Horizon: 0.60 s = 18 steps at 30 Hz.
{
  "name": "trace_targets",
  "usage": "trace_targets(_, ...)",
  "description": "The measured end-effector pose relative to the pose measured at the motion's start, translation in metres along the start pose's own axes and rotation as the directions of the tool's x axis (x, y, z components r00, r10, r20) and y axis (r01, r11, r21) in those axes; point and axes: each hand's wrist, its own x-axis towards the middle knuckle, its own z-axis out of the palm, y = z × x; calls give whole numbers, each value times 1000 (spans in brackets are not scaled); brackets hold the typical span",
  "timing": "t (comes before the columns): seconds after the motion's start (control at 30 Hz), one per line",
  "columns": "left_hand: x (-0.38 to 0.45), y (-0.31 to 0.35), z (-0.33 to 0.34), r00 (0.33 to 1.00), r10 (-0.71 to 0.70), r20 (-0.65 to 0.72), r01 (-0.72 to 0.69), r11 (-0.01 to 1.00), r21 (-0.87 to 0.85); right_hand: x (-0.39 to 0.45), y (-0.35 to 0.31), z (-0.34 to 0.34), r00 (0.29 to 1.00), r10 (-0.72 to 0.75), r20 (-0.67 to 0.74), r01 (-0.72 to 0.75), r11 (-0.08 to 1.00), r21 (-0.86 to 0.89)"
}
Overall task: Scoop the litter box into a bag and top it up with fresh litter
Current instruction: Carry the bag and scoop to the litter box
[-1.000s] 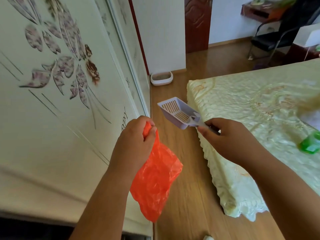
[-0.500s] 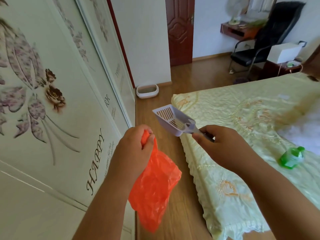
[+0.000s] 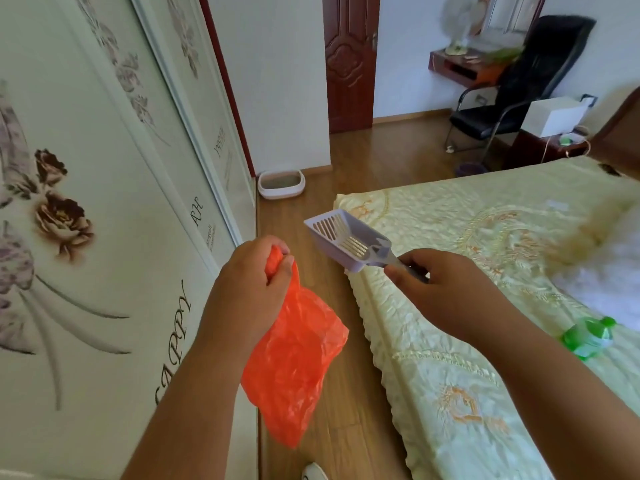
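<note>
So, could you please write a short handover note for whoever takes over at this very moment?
Left hand grips the gathered top of the orange plastic bag, which hangs limp.
Right hand holds the lilac slotted litter scoop by its handle; the scoop looks empty.
The litter box sits on the wooden floor by the far wall, beside the wardrobe, out of reach.
Done: tools in hand. Left: walk over, scoop into the bag, top up. No fresh litter supply is identifiable.

You can read part of "HAPPY" in dark script on the wardrobe door [image 3: 104, 237], near its lower edge; the smaller lettering higher up stays illegible.
</note>
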Motion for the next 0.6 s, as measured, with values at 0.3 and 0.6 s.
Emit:
trace_targets(0.3,92,-82,-4,998,-54,-19,53,998,-22,104,-49,61,999,-16,33,17,999,-41)
trace_targets(0.6,144,-125,1,998,-59,-4,59,998,-20,153,-60,95,996,15,90,-12,999,-38)
